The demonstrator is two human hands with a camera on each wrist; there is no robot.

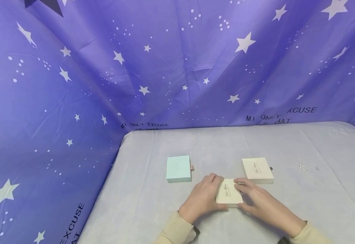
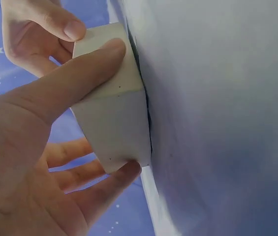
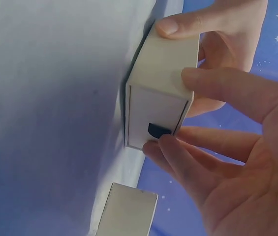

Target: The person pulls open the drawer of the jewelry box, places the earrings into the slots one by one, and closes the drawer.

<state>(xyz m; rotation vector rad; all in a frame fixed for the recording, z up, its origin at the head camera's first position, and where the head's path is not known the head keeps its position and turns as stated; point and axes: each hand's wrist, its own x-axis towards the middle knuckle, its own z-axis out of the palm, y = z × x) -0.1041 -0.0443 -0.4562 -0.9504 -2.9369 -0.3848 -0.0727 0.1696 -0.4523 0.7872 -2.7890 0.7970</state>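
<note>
A cream drawer-style gift box (image 1: 229, 191) with printed script on top sits at the near part of the cloth-covered table. My left hand (image 1: 202, 196) grips its left side, thumb along the near face and fingers at the far corner, as the left wrist view shows. From the other side my right hand (image 1: 258, 202) holds the box, thumb on the near edge. In the right wrist view, its fingertips (image 3: 170, 145) touch the drawer end beside a dark pull tab (image 3: 158, 131). The drawer sits flush in its sleeve.
A mint-green box (image 1: 179, 168) with a pinkish tab lies to the left. A second cream box (image 1: 258, 169) with a dark tab lies behind my right hand. Further right is a small whitish object (image 1: 302, 167). Purple star-printed fabric (image 1: 183, 67) hangs behind the table (image 1: 141, 213).
</note>
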